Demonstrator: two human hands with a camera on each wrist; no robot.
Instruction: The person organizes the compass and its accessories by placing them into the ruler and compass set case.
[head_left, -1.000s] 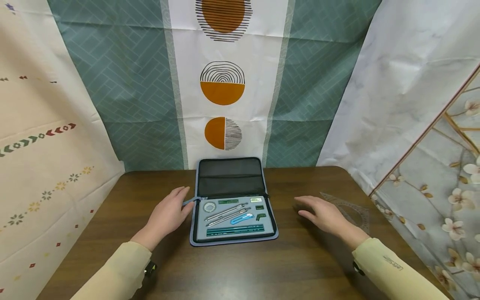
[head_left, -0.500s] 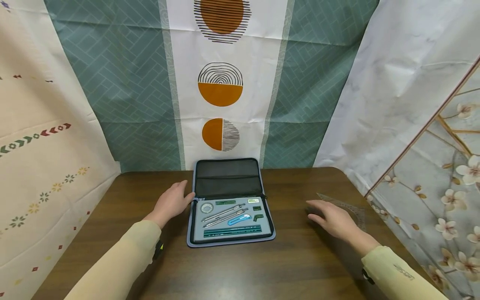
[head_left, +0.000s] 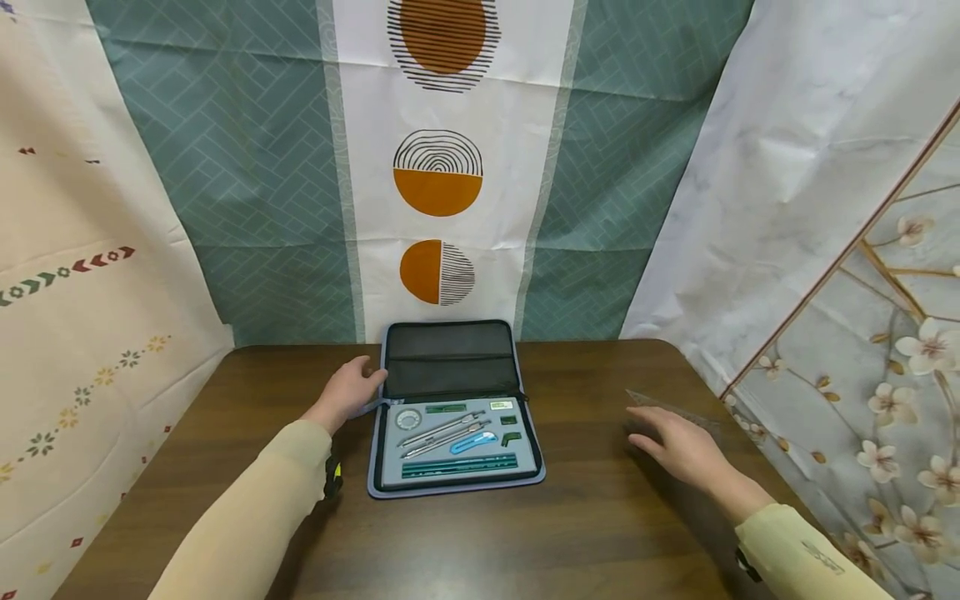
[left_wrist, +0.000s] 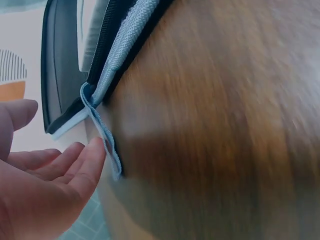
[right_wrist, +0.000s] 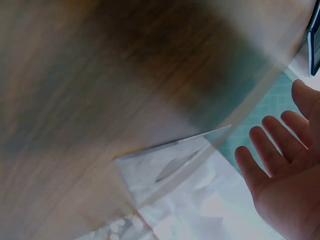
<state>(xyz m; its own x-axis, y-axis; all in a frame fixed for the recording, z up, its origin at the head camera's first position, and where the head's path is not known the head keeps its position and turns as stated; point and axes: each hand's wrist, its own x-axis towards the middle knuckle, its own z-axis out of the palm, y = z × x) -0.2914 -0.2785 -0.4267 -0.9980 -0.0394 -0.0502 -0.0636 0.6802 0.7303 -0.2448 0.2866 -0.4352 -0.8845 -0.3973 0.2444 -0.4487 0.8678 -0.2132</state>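
An open grey-blue zip case (head_left: 378, 483) lies in the middle of the brown table (head_left: 585, 533), its black lid (head_left: 450, 358) folded back. In its tray are a small round protractor (head_left: 408, 419), metal compasses (head_left: 438, 431), a blue cutter (head_left: 472, 442) and a green ruler (head_left: 459, 467). My left hand (head_left: 358, 382) lies open at the case's left edge by the hinge. In the left wrist view its fingers (left_wrist: 85, 165) are just beside the light-blue strap loop (left_wrist: 102, 135). My right hand (head_left: 660, 433) hovers open, palm down, over the near corner of a clear set square (head_left: 675, 410); the plastic edge (right_wrist: 175, 165) shows in the right wrist view beside the fingers (right_wrist: 260, 150).
Patterned cloth hangs behind the table (head_left: 442, 167), at the left (head_left: 90, 275) and at the right (head_left: 862, 317). The table's right edge (head_left: 757, 442) runs close behind the set square. Bare wood lies in front of the case.
My left hand has slid away from me along the case's left edge towards the hinge. My right hand has moved right, onto the set square. The view has shifted slightly.
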